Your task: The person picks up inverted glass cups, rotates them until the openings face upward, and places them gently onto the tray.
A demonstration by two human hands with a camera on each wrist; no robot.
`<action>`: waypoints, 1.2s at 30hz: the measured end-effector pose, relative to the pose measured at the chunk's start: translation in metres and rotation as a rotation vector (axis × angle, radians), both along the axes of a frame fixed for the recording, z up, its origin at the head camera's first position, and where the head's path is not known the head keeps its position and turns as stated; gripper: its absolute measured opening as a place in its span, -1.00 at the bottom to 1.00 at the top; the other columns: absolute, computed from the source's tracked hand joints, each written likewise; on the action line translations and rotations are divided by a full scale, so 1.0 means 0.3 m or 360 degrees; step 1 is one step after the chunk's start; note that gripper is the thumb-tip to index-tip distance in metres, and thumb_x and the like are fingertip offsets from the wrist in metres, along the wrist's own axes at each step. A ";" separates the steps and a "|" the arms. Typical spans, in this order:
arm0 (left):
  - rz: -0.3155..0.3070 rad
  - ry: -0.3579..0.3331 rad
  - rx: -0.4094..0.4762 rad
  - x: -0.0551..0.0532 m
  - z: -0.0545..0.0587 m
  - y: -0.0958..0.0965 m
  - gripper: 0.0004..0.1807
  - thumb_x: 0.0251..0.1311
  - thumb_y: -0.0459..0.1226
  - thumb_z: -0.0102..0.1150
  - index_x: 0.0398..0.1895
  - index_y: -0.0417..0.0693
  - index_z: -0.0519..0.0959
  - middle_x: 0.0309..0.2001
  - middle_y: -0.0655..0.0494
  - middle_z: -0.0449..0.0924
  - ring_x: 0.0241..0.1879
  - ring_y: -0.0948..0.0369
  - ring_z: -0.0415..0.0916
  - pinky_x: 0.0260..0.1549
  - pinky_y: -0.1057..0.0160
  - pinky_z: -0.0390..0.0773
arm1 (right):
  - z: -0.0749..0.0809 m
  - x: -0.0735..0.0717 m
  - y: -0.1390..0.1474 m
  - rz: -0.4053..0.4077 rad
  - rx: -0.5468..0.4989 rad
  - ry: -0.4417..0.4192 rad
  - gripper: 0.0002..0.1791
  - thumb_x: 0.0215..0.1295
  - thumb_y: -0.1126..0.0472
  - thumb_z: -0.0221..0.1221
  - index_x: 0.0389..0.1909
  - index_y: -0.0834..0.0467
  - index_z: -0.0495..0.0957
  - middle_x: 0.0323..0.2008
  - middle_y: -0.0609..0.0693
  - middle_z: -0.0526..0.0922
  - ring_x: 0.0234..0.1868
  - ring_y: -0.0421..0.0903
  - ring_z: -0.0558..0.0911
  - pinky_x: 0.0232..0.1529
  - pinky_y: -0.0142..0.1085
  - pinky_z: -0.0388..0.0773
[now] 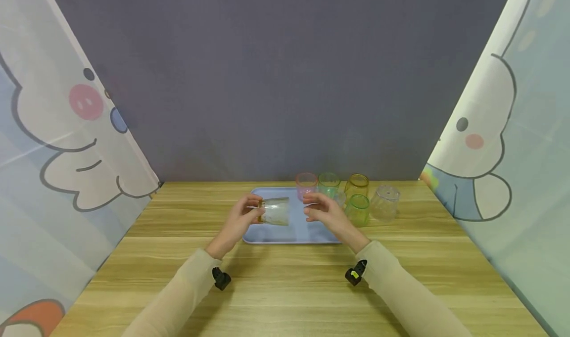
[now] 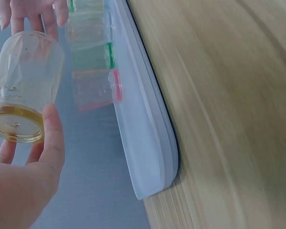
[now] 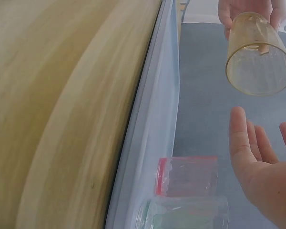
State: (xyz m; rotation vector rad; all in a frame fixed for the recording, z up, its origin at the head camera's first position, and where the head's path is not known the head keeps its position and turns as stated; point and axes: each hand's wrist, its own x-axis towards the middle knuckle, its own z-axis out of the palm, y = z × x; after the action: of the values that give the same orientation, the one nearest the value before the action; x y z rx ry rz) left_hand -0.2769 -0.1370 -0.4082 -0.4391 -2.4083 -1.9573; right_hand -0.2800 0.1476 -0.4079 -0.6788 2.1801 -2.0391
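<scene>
My left hand holds an amber-tinted clear cup on its side above the tray, fingers and thumb around its base end. In the left wrist view the cup's thick amber base faces my left palm. Its mouth points toward my right hand, as the right wrist view shows. That hand stays apart from the cup, its fingers spread and slightly bent, holding nothing. Below lies a pale blue tray.
Toward the back right are a pink cup, a teal-green cup, an amber cup, a green cup and a clear cup. A grey panel stands behind the wooden table.
</scene>
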 end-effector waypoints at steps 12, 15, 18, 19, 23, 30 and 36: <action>-0.0096 0.0002 -0.0028 0.015 0.003 0.033 -0.57 0.45 -0.16 0.18 0.27 -0.14 0.44 0.16 -0.12 0.43 0.06 0.02 0.54 -0.02 0.06 0.62 | 0.003 0.008 -0.015 0.0047 0.0012 -0.0021 -0.36 0.42 0.24 0.23 0.42 0.37 0.29 0.29 0.38 0.41 0.22 0.32 0.48 0.02 -0.11 0.65; -0.0104 0.0004 -0.0035 0.015 -0.002 0.038 -0.61 0.45 -0.15 0.17 0.24 -0.07 0.46 0.16 -0.11 0.43 0.04 0.03 0.54 -0.03 0.06 0.62 | 0.006 0.013 -0.018 0.0059 0.0006 -0.0027 -0.37 0.42 0.25 0.22 0.42 0.37 0.29 0.29 0.37 0.41 0.23 0.33 0.47 0.05 -0.04 0.64; -0.0108 0.0014 -0.0037 0.020 -0.001 0.043 -0.65 0.45 -0.15 0.17 0.21 -0.04 0.47 0.16 -0.10 0.44 0.03 0.03 0.55 -0.05 0.06 0.62 | 0.011 0.020 -0.024 0.0080 -0.0001 -0.0036 -0.37 0.42 0.24 0.22 0.42 0.36 0.28 0.30 0.37 0.40 0.23 0.30 0.48 0.09 0.08 0.60; -0.0108 0.0017 -0.0031 0.021 -0.001 0.045 -0.65 0.45 -0.16 0.17 0.21 -0.05 0.48 0.16 -0.11 0.44 0.02 0.03 0.55 -0.06 0.06 0.63 | 0.012 0.023 -0.026 0.0089 -0.0001 -0.0041 -0.36 0.42 0.24 0.22 0.43 0.35 0.28 0.30 0.36 0.39 0.23 0.28 0.48 0.10 0.12 0.58; -0.0109 0.0018 -0.0008 0.026 0.002 0.054 -0.63 0.43 -0.17 0.19 0.21 -0.08 0.48 0.15 -0.12 0.45 0.01 0.03 0.55 -0.07 0.06 0.63 | 0.014 0.033 -0.029 0.0118 -0.0021 -0.0055 -0.35 0.42 0.21 0.22 0.44 0.32 0.26 0.32 0.36 0.36 0.24 0.24 0.47 0.12 0.15 0.56; -0.0106 -0.0011 0.0017 0.030 0.002 0.070 -0.64 0.44 -0.20 0.17 0.21 -0.13 0.47 0.14 -0.16 0.45 0.01 0.04 0.55 -0.06 0.07 0.65 | 0.010 0.035 -0.031 0.0129 -0.0058 -0.0072 -0.32 0.40 0.24 0.22 0.46 0.34 0.23 0.33 0.35 0.34 0.28 0.31 0.41 0.09 -0.01 0.62; -0.0131 -0.0044 0.0062 0.043 0.007 0.078 -0.63 0.45 -0.16 0.17 0.21 -0.10 0.45 0.15 -0.14 0.43 0.04 0.03 0.54 -0.01 0.04 0.64 | 0.011 0.038 -0.029 0.0127 -0.0069 -0.0101 -0.30 0.40 0.23 0.24 0.47 0.32 0.22 0.33 0.33 0.35 0.29 0.27 0.42 0.07 -0.06 0.62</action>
State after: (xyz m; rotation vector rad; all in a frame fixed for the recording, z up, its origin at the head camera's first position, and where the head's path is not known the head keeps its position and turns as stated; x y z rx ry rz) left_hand -0.2639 -0.1136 -0.4059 -0.5217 -2.4006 -2.0528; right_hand -0.2686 0.1389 -0.4046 -0.6846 2.0464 -2.0444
